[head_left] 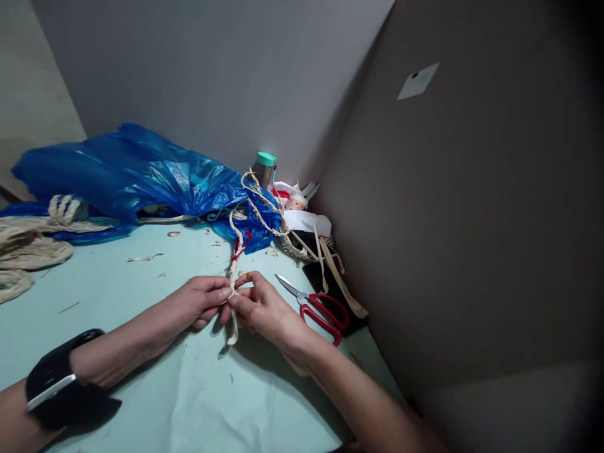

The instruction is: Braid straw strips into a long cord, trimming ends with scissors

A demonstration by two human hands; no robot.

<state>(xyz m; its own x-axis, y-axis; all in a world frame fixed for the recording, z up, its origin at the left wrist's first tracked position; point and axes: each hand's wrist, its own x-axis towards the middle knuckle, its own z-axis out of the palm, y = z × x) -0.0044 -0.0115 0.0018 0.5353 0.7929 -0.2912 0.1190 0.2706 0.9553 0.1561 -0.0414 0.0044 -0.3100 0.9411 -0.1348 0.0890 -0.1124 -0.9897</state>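
A pale braided cord (233, 269) runs from the blue plastic bag toward me, with a red tie (240, 245) knotted round it. My left hand (207, 299) pinches the cord near its lower end, thumb on top. Close against it, my right hand (252, 302) grips the same stretch from the other side, fingers bent. Below both hands a loose tail of the cord (233, 333) hangs toward the table. Just right of my right hand lie scissors with red handles (321, 311), blades a little apart. The fingers partly hide the cord where they meet.
A blue plastic bag (141, 176) spreads along the back. Bundles of pale fibre strips (33, 251) lie at left. Behind stands a bottle with a green lid (267, 158). A basket (297, 248) with papers and a dark flat object (356, 324) sit by the right wall. Scraps dot the table.
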